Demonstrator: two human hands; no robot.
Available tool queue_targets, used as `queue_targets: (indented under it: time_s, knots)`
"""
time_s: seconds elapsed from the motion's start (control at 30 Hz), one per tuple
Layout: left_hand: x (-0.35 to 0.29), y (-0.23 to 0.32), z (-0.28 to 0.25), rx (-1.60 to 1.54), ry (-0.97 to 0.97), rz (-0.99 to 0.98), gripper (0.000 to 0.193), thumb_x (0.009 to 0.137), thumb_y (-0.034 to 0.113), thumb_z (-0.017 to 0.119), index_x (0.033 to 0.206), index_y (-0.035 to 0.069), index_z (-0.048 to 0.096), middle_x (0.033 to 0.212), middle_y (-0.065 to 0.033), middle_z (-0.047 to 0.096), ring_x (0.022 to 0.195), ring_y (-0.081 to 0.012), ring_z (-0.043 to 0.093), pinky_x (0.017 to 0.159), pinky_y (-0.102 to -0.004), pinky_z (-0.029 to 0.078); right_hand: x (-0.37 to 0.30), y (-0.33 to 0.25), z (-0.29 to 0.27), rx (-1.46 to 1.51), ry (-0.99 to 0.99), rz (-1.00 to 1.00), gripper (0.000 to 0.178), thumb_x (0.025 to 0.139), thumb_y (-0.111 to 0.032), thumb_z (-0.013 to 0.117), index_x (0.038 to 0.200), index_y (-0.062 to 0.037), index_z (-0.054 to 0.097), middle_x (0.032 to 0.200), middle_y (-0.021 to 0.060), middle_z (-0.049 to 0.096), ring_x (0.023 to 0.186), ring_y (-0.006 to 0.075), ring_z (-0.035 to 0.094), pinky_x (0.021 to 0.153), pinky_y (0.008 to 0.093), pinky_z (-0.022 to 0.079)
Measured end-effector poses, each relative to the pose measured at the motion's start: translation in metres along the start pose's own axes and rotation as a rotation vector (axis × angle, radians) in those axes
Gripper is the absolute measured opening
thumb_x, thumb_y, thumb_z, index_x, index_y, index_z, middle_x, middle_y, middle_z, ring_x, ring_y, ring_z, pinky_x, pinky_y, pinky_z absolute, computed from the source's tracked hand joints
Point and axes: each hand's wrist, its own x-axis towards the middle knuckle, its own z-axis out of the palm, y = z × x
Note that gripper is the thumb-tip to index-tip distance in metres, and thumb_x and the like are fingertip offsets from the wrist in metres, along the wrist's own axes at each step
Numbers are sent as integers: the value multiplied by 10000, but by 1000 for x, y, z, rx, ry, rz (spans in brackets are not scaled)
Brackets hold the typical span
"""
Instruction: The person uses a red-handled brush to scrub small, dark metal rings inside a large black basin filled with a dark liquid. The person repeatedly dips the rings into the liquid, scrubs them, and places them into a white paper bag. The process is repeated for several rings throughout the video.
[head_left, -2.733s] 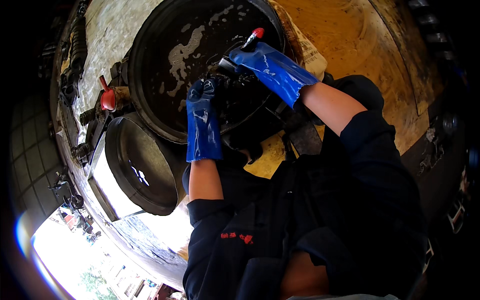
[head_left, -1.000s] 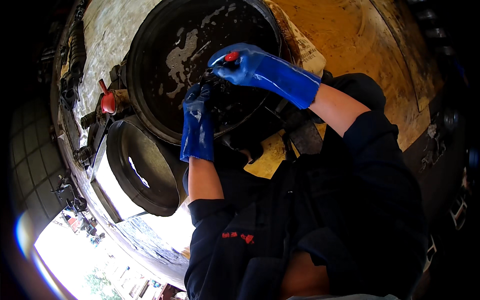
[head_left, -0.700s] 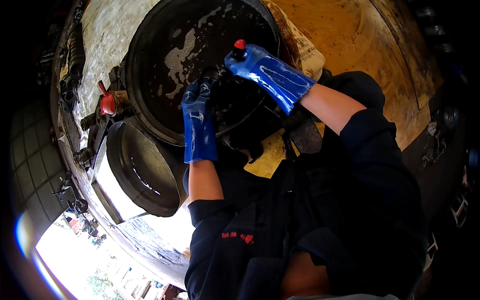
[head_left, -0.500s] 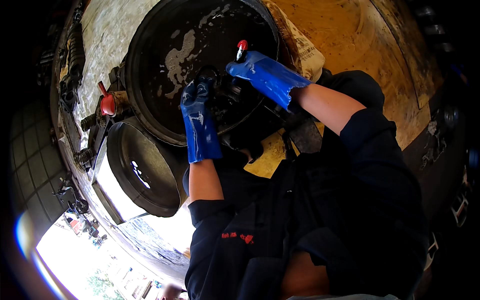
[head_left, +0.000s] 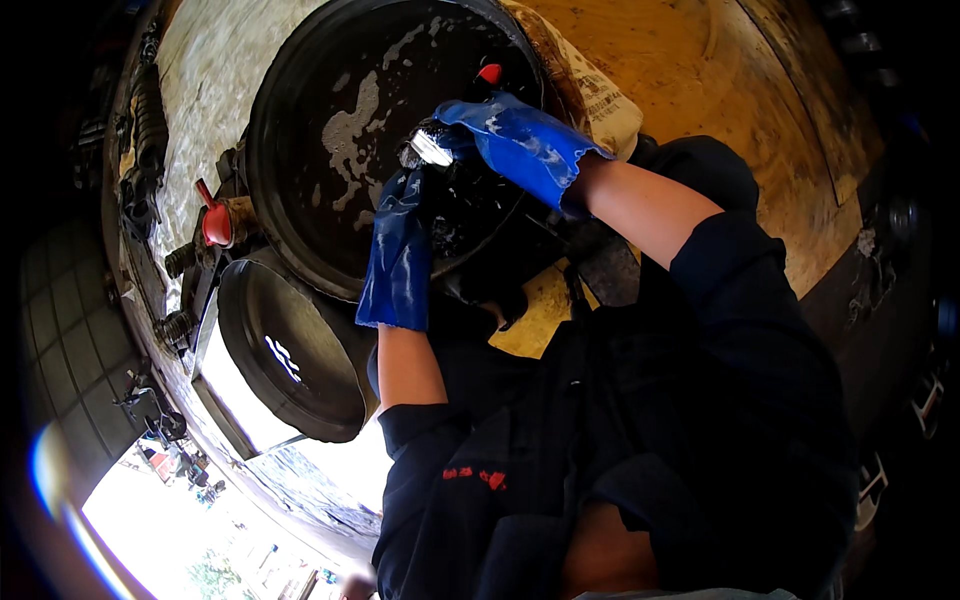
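Both of my hands wear long blue rubber gloves and work over a large round black basin (head_left: 275,215) with dark liquid and patches of foam in it. My left hand (head_left: 402,200) is closed on a dark metal part (head_left: 410,155), whose full shape is hidden. My right hand (head_left: 480,125) grips a red-ended tool (head_left: 490,74); only the red end sticks out above the glove. Between the hands a bright, shiny surface (head_left: 432,148) shows, with the right fingers against it. The tool's working end is hidden.
A smaller round metal pan (head_left: 290,350) holds liquid at the lower left. A red scoop-like thing (head_left: 215,222) rests beside the basin, near dark coil springs (head_left: 150,110). A white printed sack (head_left: 605,110) lies to the right, on brown, stained sheeting (head_left: 690,80).
My right hand has moved a little left, closer to the left hand. The red-ended tool has tilted, showing less of itself. A shiny surface has come into view between the hands.
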Motion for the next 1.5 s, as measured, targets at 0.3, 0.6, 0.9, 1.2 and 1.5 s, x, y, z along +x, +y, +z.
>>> queue_targets:
  time_s: [0.3,0.6,0.9,1.2,1.5]
  knots:
    - [-15,25,2,956,-90,294,333,1022,159,590,1338,61,629,1233,-159,707,1139,-266,677,956,-352,531,30,2,17,-691,-166,10,345,978,-437,633,1049,-115,735,885,43,727,858,155,700,871,346,565]
    - [12,-8,-16,-151,-52,9,320,1068,207,540,1261,-13,670,1173,-117,707,1055,-198,668,927,-311,530,9,7,26,-1083,-304,-257,258,950,-358,656,1047,-126,712,837,59,718,769,230,712,746,377,581]
    - [-10,3,-13,176,31,209,333,1083,216,518,1191,-53,681,1157,-152,725,1057,-217,699,957,-337,557,33,38,13,-1189,-53,-455,289,949,-349,663,1199,-208,701,1145,85,715,981,269,731,868,378,590]
    - [-10,3,-27,-295,5,-7,273,1056,167,554,1208,-14,690,1199,-123,708,1096,-202,677,974,-340,562,46,33,33,-825,-235,-281,132,978,-208,660,1073,-128,706,898,38,720,897,205,713,931,347,581]
    - [0,0,-13,-72,25,149,281,1037,201,597,1152,-34,698,1091,-124,749,968,-243,715,933,-366,574,27,31,10,-927,-147,-513,187,926,-207,695,1107,-171,729,1057,70,733,957,249,724,892,387,587]
